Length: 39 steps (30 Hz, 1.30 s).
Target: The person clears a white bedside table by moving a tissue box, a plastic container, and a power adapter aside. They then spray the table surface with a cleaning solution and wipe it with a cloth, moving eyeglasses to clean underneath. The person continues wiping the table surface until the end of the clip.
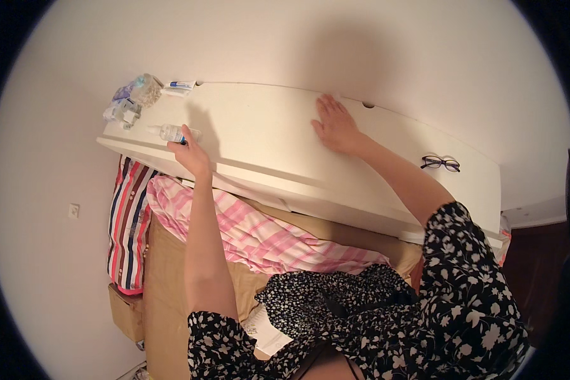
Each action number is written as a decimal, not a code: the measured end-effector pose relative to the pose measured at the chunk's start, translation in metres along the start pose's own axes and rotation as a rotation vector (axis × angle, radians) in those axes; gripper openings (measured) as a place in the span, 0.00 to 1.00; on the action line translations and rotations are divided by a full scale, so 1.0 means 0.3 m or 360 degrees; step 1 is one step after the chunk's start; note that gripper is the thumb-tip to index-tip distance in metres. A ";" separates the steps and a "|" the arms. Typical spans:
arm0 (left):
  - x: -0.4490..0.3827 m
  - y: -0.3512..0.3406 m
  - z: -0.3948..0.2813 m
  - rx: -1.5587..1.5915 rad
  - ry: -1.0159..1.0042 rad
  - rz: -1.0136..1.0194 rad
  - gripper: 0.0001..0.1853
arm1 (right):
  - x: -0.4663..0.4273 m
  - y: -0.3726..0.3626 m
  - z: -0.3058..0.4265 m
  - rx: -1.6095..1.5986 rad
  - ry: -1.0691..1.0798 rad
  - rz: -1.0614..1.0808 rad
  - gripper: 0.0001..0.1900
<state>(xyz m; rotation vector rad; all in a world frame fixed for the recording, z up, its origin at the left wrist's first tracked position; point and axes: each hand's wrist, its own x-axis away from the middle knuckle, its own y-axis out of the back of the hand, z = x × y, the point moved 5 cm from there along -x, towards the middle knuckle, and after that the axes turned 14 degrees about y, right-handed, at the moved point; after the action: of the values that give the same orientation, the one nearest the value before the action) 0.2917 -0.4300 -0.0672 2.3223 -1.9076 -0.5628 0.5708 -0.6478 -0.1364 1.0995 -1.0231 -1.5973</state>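
Note:
My left hand (190, 154) grips a clear plastic bottle (171, 133) with a pale top and a printed label. The bottle lies on its side in my grasp, top towards the left, over the white tabletop (256, 128) near its front edge. Farther back, my right hand (335, 123) rests palm down on the same top near the wall, thumb spread from the fingers. A faint pale bit shows by its fingertips; whether something is under the palm is hidden.
Eyeglasses (441, 163) lie at the right. Tubes (178, 87) and a clear plastic bag (147, 90) sit at the far left, by small packages (125, 112). Below are a pink-and-white checked cloth (266, 232), a striped pillow (129, 223) and a cardboard box (126, 313).

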 end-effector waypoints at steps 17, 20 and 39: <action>-0.011 0.023 0.015 0.0119 0.0025 0.0028 0.28 | -0.054 0.001 0.193 -0.0191 0.0654 -0.0065 0.30; -0.005 0.025 0.020 0.0103 0.0016 0.0015 0.28 | -0.424 -0.145 0.233 -0.0034 0.0602 -0.0201 0.31; -0.023 -0.005 0.014 -0.0054 0.0059 -0.0058 0.30 | 0.244 0.137 0.244 -0.0455 0.1626 0.0468 0.26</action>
<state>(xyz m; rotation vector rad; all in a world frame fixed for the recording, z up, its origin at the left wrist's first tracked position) 0.2908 -0.4223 -0.0700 2.3341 -1.8285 -0.5470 0.4962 -0.7185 -0.0932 1.2597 -0.2330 -0.7200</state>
